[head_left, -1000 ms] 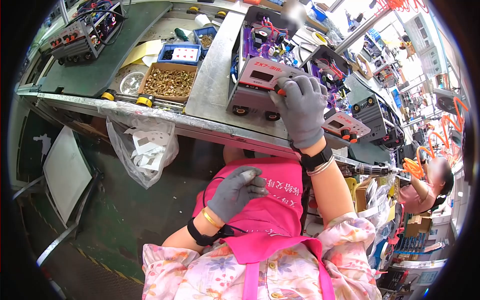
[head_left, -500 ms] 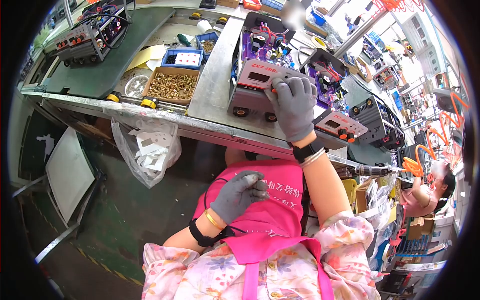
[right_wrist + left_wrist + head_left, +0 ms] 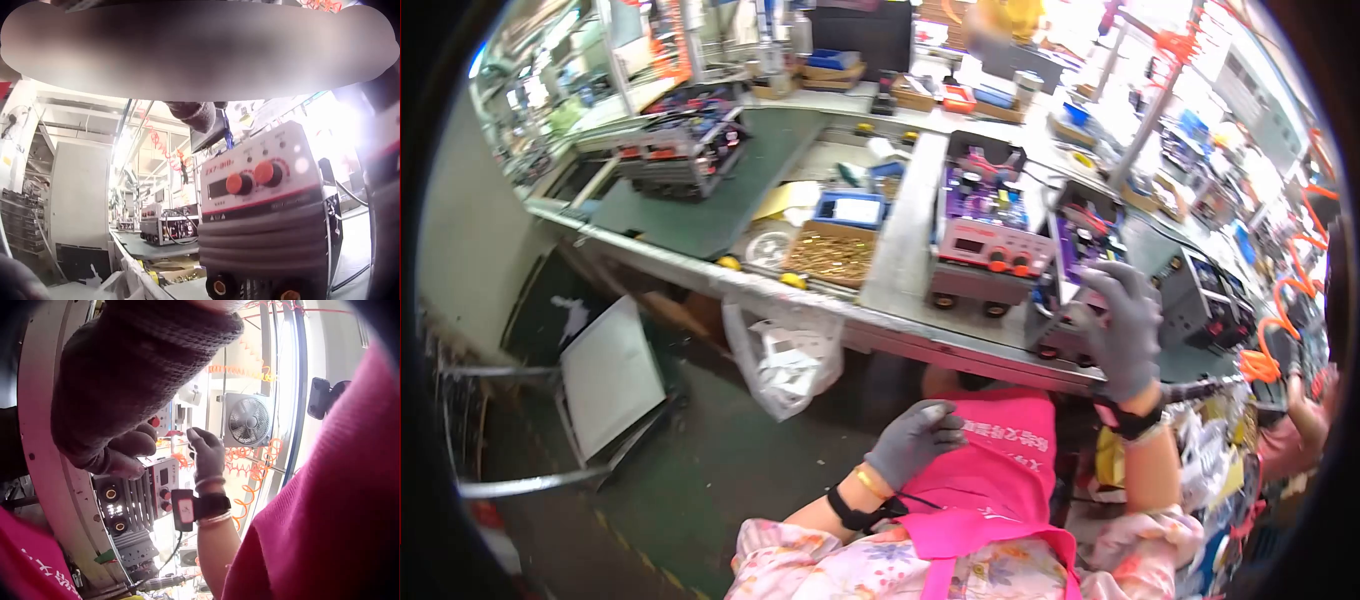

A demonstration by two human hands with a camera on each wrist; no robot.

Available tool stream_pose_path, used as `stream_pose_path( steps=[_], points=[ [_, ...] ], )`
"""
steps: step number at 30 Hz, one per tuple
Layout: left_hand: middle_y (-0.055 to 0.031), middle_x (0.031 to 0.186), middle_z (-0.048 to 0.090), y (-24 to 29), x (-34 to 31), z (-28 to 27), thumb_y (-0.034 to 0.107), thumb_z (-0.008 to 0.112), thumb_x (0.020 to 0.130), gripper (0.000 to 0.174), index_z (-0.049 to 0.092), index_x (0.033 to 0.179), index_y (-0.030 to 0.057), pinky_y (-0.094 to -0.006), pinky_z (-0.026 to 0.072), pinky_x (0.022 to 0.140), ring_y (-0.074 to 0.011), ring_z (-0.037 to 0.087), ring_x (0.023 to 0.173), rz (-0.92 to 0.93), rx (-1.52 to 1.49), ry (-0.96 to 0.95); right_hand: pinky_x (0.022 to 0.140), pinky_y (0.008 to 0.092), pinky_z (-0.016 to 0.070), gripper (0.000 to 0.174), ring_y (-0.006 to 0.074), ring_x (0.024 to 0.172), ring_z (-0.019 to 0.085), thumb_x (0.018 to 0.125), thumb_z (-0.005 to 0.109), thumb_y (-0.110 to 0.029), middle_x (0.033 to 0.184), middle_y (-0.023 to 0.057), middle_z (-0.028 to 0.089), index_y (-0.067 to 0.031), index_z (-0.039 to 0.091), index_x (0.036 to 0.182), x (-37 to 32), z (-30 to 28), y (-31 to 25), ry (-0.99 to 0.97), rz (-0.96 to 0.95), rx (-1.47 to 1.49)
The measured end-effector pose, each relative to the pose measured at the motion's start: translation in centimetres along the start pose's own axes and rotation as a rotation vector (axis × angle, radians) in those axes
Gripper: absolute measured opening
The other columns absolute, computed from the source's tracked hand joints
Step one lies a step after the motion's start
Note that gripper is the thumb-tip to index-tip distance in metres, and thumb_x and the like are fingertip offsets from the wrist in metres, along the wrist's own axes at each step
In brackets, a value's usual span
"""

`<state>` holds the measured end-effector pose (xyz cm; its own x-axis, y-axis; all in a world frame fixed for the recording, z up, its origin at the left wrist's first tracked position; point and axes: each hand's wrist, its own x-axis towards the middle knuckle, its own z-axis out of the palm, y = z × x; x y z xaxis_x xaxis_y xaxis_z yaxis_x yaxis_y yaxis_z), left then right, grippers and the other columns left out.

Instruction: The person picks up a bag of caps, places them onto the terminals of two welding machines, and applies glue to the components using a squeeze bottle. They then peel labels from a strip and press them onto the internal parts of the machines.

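My gloved right hand (image 3: 1128, 335) is raised at the bench's front edge, overlapping the front of the second open-topped welding machine (image 3: 1088, 235) in the head view. Its fingers are bent loosely, and no object shows between them. To its left stands another welding machine (image 3: 990, 245) with a white front panel marked ZX7. Two orange-capped knobs (image 3: 269, 174) sit on that panel, seen closely in the right wrist view. My gloved left hand (image 3: 915, 442) hangs loosely curled in front of the pink apron (image 3: 1000, 450), holding nothing visible.
A box of brass fittings (image 3: 830, 255) and a blue bin (image 3: 850, 209) lie left of the machines. Another machine (image 3: 685, 150) stands on the green mat (image 3: 775, 150). A plastic bag (image 3: 785, 360) hangs from the bench edge. A dark machine (image 3: 1205, 298) stands at right.
My right hand has let go of the knob on the ZX7 panel and moved right, uncovering both knobs. The left hand stays by the apron. The head view has swung up and left.
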<state>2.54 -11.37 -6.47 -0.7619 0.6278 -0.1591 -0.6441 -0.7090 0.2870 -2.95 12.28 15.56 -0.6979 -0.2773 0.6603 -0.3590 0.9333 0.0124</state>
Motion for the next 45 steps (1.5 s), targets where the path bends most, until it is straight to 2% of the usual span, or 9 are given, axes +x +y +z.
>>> stream_pose_path(
  steps=[16,20,22,27,32,35,37,38,45],
  points=[
    [-0.0148,0.109,0.06,4.9,2.2,4.7,0.01,0.055,0.091,0.036,0.044,0.124,0.0029,-0.0312,0.0517,0.076,-0.0183,0.062,0.085,0.603,0.708,0.344,0.094,0.0331,0.038,0.034,0.0145,0.098,0.052,0.094,0.051,-0.036,0.105,0.0013,0.056,-0.0104,0.055,0.116,-14.6,10.5,13.4,0.54,1.106,1.361],
    [-0.0252,0.139,0.033,7.1,9.9,4.8,0.036,0.073,0.079,0.089,0.023,0.141,-0.004,-0.0359,0.0308,0.107,-0.0302,0.032,0.133,0.775,1.625,0.641,0.1,0.0433,0.0379,0.054,0.0249,0.112,0.049,0.09,0.04,-0.057,0.122,0.0046,0.052,-0.0159,0.05,0.124,-10.9,10.6,9.2,0.581,1.423,1.685],
    [-0.0204,0.14,0.03,7.9,12.3,7.7,0.04,0.073,0.079,0.1,0.01,0.144,-0.0017,-0.0364,0.0346,0.105,-0.0281,0.037,0.127,0.549,1.309,0.52,0.098,0.0505,0.0385,0.059,0.0286,0.115,0.049,0.089,0.038,-0.063,0.127,0.0044,0.051,-0.0201,0.047,0.129,-12.6,14.2,13.3,0.639,1.419,1.79],
    [-0.0206,0.131,0.029,7.0,20.5,1.5,0.039,0.078,0.073,0.102,0.013,0.14,-0.003,-0.038,0.032,0.105,-0.0294,0.035,0.124,0.997,1.148,0.61,0.087,0.043,0.0436,0.055,0.0224,0.109,0.052,0.094,0.035,-0.055,0.119,0.0047,0.054,-0.0165,0.043,0.132,-9.5,17.9,15.7,0.565,1.367,1.442],
    [-0.0213,0.129,0.037,14.2,19.7,7.8,0.038,0.078,0.073,0.1,0.015,0.139,-0.0041,-0.0394,0.0396,0.099,-0.0286,0.046,0.118,0.403,1.265,0.704,0.088,0.0376,0.0445,0.045,0.021,0.101,0.054,0.095,0.039,-0.041,0.108,0.0077,0.057,-0.0075,0.049,0.125,-8.7,18.2,22.0,-0.038,0.926,1.342],
    [-0.0231,0.121,0.051,15.3,19.0,5.9,0.044,0.072,0.077,0.092,0.02,0.138,-0.0022,-0.0389,0.0429,0.096,-0.0337,0.054,0.115,0.496,1.601,0.554,0.082,0.0363,0.0479,0.038,0.0224,0.089,0.059,0.085,0.057,-0.019,0.1,0.0099,0.061,0.0,0.056,0.119,-8.5,18.2,31.9,-0.435,0.697,1.123],
    [-0.0219,0.121,0.052,16.9,18.4,5.1,0.041,0.073,0.077,0.087,0.025,0.137,0.0011,-0.0395,0.044,0.094,-0.0344,0.054,0.113,0.413,1.721,0.527,0.078,0.0293,0.0474,0.039,0.0192,0.089,0.059,0.077,0.058,0.002,0.1,0.0098,0.06,0.0,0.057,0.116,-6.6,19.4,31.6,-0.295,1.017,0.686],
    [-0.0214,0.12,0.052,17.4,18.2,5.2,0.04,0.073,0.077,0.084,0.027,0.137,0.0027,-0.0398,0.0446,0.093,-0.0347,0.055,0.112,0.368,1.773,0.526,0.077,0.0291,0.0462,0.038,0.0189,0.088,0.057,0.077,0.06,0.0,0.101,0.0099,0.058,-0.0021,0.057,0.115,-6.0,19.3,30.9,-0.27,0.512,0.22],
    [-0.0221,0.112,0.057,18.5,17.9,8.0,0.029,0.075,0.074,0.071,0.039,0.132,0.0101,-0.0434,0.0493,0.082,-0.0397,0.058,0.099,0.042,1.771,0.699,0.093,0.0392,0.0424,0.047,0.0315,0.103,0.056,0.083,0.064,-0.014,0.11,0.0173,0.059,-0.0002,0.052,0.126,-5.4,17.6,31.0,-0.073,0.819,-0.384]
  ],
)
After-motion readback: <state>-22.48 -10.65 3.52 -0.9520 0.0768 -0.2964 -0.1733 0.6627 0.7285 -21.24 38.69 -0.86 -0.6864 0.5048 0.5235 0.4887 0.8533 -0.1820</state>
